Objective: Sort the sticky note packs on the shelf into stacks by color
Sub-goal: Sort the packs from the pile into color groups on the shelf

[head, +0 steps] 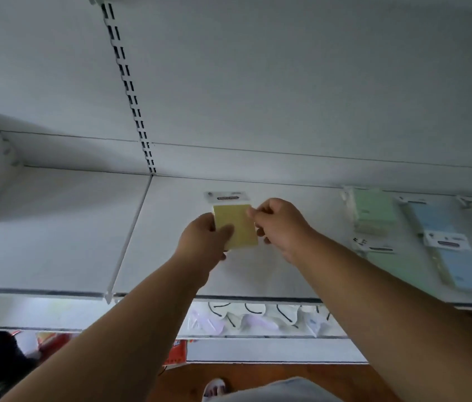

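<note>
Your left hand [204, 237] grips the yellow pack [236, 226] by its left edge, thumb laid over the face; your right hand [279, 224] pinches the pack's upper right corner with curled fingers; the pack sits over the bare middle of the shelf [171, 256], its white header card [225, 196] pointing toward the back wall; whether it already rests on the shelf cannot be told. Judge this the placing step for a yellow stack; set the pack down flat, header rearward, square to the shelf's front edge; keep it well apart from the green pack [372, 211] and blue pack [438, 219] lying to the right, so that colours do not mix; release the right pinch first, then slide the left thumb off without dragging the pack; leave room alongside for further stacks.
</note>
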